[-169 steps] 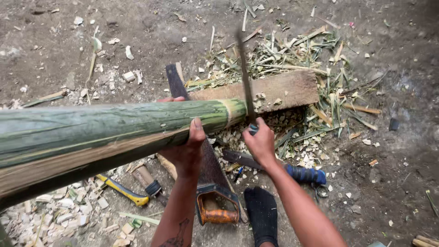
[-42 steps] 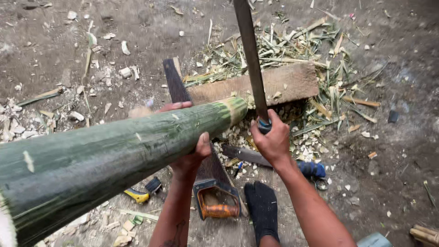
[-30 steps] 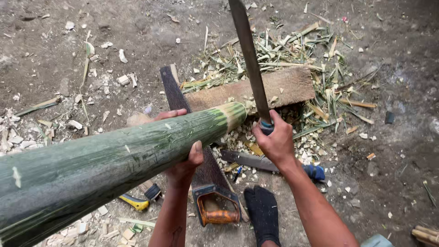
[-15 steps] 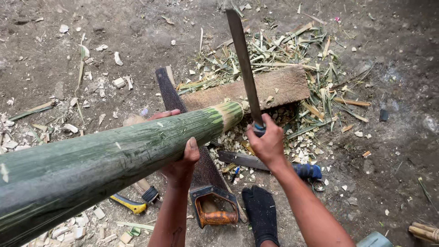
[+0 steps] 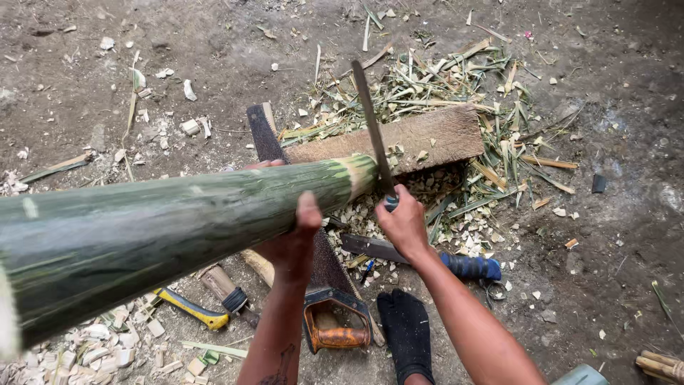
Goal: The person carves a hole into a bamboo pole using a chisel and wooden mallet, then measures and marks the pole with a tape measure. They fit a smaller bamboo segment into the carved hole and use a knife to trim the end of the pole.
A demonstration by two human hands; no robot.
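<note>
A thick green bamboo pole (image 5: 178,228) runs from the lower left up to its cut end near the wooden block (image 5: 420,135). My left hand (image 5: 292,239) grips the pole from underneath, thumb over the top. My right hand (image 5: 402,224) is closed on the handle of a long machete (image 5: 372,132), whose blade points away from me, beside the pole's cut end. My foot in a black sock (image 5: 407,331) rests on the ground below.
A handsaw with an orange handle (image 5: 324,314) lies under the pole. A blue-handled knife (image 5: 427,258), a yellow-handled tool (image 5: 189,308) and a hammer (image 5: 224,289) lie on the dirt. Bamboo chips and green splinters are scattered around the block.
The pole has swung and lifted at its near end, while its cut end stays near the block. The machete stays raised, its blade tilting slightly and shifting left toward the pole's end.
</note>
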